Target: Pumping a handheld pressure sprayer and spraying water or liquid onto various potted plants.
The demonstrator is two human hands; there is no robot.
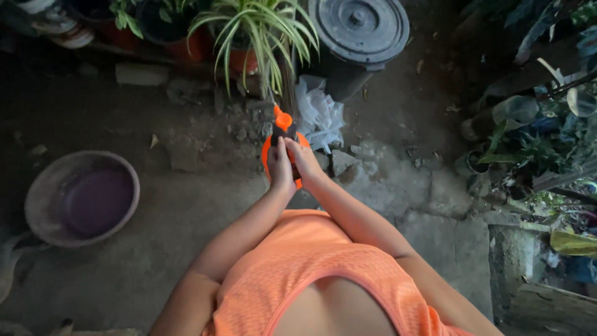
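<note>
- While both hands close round it, one orange spray bottle (283, 134) is held out in front of the chest, above the concrete floor (186, 205), its nozzle end toward the striped-leaf plant
- Left hand (280, 167): one; fingers wrapped on the near side of the bottle, thumb pressed up against the dark pump head
- Right hand (305, 160): one; curled round the bottle from the other side, touching the left hand, thumb lying on the top
- Step in hand, as judged: the bottle is gripped and steadied at the head, either working the pump or setting the cap; which of the two cannot be told from this view
- Next move, as judged: calls for a firm hold on the body with one hand while the other presses or turns the head, and for keeping the nozzle level toward the leaves
- Striped-leaf plant (261, 31): one, in an orange pot, just beyond the bottle
- Further potted plants: at least two along the top edge; foliage at the right edge too tangled to count
- Round dark bin lid (359, 26): one, on a bin beside the plant
- White crumpled plastic bag (320, 115): one, on the floor near the bin
- Round basin (81, 198): one, purplish inside, on the floor well apart to the left
- Loose stones and broken concrete: several, uncounted
</note>
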